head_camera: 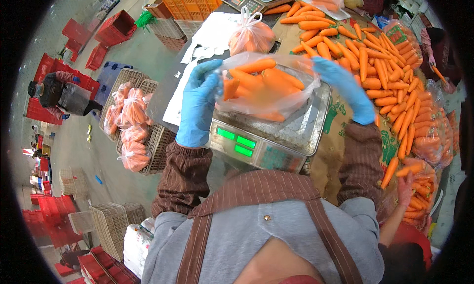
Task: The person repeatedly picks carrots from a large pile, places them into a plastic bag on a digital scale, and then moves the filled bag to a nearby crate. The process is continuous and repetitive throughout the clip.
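Observation:
A clear plastic bag of carrots lies open on the metal pan of a digital scale, whose display glows green. My left hand, in a blue glove, grips the bag's left edge between thumb and fingers. At the bag's right edge is my right hand, gloved too and blurred; its fingertips are partly hidden, so I cannot tell whether they hold the plastic. A knotted bag of carrots sits just behind the scale. Loose carrots are heaped to the right.
White plastic bags lie flat at the back left. A second scale stands beyond. Bagged carrots rest on crates at left. At right, another person's hand holds a carrot near large open bags. Red crates stand on the floor.

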A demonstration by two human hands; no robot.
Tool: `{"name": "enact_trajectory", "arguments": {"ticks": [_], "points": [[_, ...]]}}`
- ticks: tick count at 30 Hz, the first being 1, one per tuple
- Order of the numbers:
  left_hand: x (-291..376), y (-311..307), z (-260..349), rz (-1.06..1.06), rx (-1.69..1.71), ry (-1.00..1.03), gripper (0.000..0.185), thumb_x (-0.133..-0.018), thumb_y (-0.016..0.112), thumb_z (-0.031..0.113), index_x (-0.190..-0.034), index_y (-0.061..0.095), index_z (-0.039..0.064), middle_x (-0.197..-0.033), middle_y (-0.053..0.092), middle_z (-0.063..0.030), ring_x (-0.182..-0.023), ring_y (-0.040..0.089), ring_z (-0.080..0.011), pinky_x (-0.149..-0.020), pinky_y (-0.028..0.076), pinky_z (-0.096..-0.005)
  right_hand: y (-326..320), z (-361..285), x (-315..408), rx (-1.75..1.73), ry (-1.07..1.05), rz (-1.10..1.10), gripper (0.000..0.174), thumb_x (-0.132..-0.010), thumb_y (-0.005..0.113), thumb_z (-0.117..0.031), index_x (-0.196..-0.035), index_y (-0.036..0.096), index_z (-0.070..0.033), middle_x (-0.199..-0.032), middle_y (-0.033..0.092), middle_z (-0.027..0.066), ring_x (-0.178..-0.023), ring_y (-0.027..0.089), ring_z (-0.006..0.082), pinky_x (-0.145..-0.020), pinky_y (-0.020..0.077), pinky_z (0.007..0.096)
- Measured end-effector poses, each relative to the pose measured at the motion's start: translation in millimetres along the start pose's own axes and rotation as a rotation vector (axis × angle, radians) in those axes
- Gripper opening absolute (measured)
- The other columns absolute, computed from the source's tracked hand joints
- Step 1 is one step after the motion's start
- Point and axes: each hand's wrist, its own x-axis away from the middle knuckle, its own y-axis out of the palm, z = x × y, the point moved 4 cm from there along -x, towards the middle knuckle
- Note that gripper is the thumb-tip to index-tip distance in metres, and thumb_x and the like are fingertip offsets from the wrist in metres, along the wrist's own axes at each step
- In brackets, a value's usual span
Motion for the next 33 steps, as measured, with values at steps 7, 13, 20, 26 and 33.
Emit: {"name": "enact_trajectory", "arguments": {"ticks": [7, 13, 20, 26, 33], "points": [[-2.6, -12.9, 9.2, 0.020, -0.572, 0.012, 0.050, -0.083, 0.067, 0.003, -0.131, 0.051, 0.005, -0.091, 0.056, 0.0007, -0.081, 0.051, -0.0077, -0.077, 0.045, -0.0214, -150.0, 49.6, 145.6, 1.054, 0.524, 0.758, 0.054, -0.093, 0.061, -0.027, -0.137, 0.047, 0.000, -0.140, 0.048, 0.0154, -0.128, 0.047, 0.0257, -0.106, 0.0389, 0.0365], [12.9, -59.7, 34.1, 0.153, -0.513, 0.133, 0.046, -0.092, 0.064, 0.030, -0.128, 0.052, 0.004, -0.107, 0.062, -0.0049, -0.088, 0.060, -0.0107, -0.073, 0.048, -0.0235, -155.2, 124.4, 194.5, 1.175, 0.317, 0.791, 0.056, -0.089, 0.064, -0.018, -0.138, 0.044, 0.001, -0.143, 0.045, 0.0184, -0.130, 0.045, 0.0283, -0.107, 0.0372, 0.0373], [23.8, -70.0, 45.8, 0.174, -0.535, 0.079, 0.049, -0.091, 0.064, 0.034, -0.129, 0.053, 0.004, -0.115, 0.063, -0.0067, -0.092, 0.061, -0.0129, -0.076, 0.048, -0.0246, -80.0, 58.5, 124.9, 0.551, -0.020, 0.764, 0.047, -0.094, 0.058, -0.013, -0.137, 0.047, 0.002, -0.141, 0.048, 0.0158, -0.127, 0.048, 0.0245, -0.105, 0.0402, 0.0342], [2.6, -19.8, 21.5, -0.018, -0.656, 0.126, 0.057, -0.090, 0.066, 0.036, -0.135, 0.049, 0.004, -0.121, 0.059, -0.0077, -0.111, 0.053, -0.0140, -0.087, 0.045, -0.0277, 8.8, 38.6, 11.7, 0.629, -0.006, 0.469, 0.064, -0.090, 0.067, -0.035, -0.140, 0.044, -0.001, -0.120, 0.061, 0.0128, -0.104, 0.059, 0.0168, -0.090, 0.0455, 0.0271], [7.1, 2.5, 34.2, -0.133, -0.627, -0.066, 0.028, -0.094, 0.062, 0.025, -0.107, 0.068, 0.002, -0.097, 0.067, -0.0042, -0.081, 0.057, -0.0085, -0.075, 0.045, -0.0227, 15.5, 19.2, -9.9, 0.394, -0.166, 0.457, 0.026, -0.094, 0.061, -0.022, -0.109, 0.067, -0.002, -0.086, 0.065, -0.0002, -0.075, 0.057, 0.0082, -0.071, 0.0466, 0.0223]]}}
